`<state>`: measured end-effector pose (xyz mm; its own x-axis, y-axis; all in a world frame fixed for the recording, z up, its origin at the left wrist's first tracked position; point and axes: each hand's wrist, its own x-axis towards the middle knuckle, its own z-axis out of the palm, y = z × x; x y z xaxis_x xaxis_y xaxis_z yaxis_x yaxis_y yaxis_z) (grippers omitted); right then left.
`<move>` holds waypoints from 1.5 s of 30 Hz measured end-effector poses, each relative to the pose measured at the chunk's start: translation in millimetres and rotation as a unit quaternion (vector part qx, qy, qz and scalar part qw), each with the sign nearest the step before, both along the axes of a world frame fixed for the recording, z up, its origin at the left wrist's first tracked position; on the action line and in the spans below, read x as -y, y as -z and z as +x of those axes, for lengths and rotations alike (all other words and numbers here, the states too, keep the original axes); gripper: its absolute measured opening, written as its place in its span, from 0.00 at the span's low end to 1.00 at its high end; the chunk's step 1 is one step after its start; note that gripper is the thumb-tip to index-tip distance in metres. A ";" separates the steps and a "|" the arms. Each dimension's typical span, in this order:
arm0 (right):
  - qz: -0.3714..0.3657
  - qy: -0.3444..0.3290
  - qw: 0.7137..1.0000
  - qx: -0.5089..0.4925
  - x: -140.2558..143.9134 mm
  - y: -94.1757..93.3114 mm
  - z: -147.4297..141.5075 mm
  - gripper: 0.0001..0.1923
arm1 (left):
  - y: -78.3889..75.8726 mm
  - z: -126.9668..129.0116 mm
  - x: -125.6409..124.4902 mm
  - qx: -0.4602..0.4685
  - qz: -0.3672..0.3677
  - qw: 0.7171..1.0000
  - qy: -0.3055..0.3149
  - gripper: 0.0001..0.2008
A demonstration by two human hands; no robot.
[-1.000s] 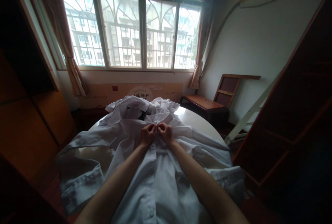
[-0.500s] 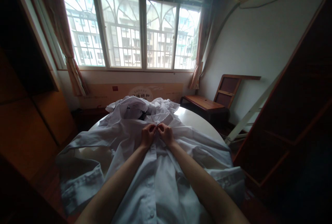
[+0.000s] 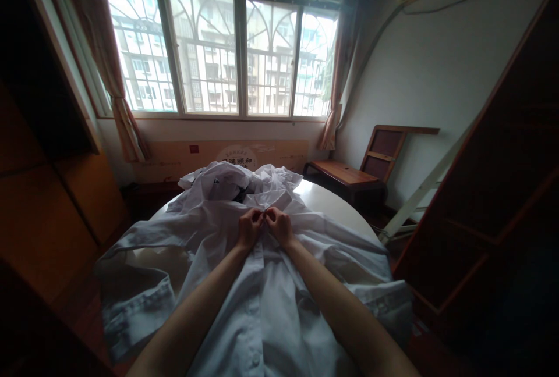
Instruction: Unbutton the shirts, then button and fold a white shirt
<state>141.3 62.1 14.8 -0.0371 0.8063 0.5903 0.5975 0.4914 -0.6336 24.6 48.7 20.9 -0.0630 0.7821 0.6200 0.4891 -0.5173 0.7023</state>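
A pale shirt lies spread face up across a round white worktop, its sleeves trailing over the left and right edges. The left hand and right hand meet at the shirt's front placket just below the collar, near the worktop's far edge, each with fingers pinched shut on the fabric (knuckles nearly touching). More white clothes are heaped at the far edge, under a barred window.

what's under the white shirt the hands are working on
A round white table shows past the white shirt, beside the right hand and left hand. The tabletop beneath the cloth is covered.
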 end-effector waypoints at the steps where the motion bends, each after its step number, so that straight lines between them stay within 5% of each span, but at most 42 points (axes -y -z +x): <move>1: -0.001 -0.001 1.000 0.000 0.0 0.0 0.0 0.06 | -0.1 0.1 0.0 -0.001 -0.004 1.000 -0.003 0.06; 26: 0.001 0.010 1.000 0.014 6.8 -4.1 -2.7 0.05 | 0.5 4.1 -2.9 0.017 -0.027 0.999 -0.040 0.02; 37: -0.065 -0.035 0.993 -0.091 -7.2 0.5 0.1 0.08 | 1.4 4.5 -1.7 0.020 -0.010 0.999 -0.033 0.02; 45: -0.063 -0.029 0.991 -0.112 -9.1 0.8 -0.4 0.07 | 4.5 1.6 -3.2 0.014 -0.023 0.996 -0.089 0.05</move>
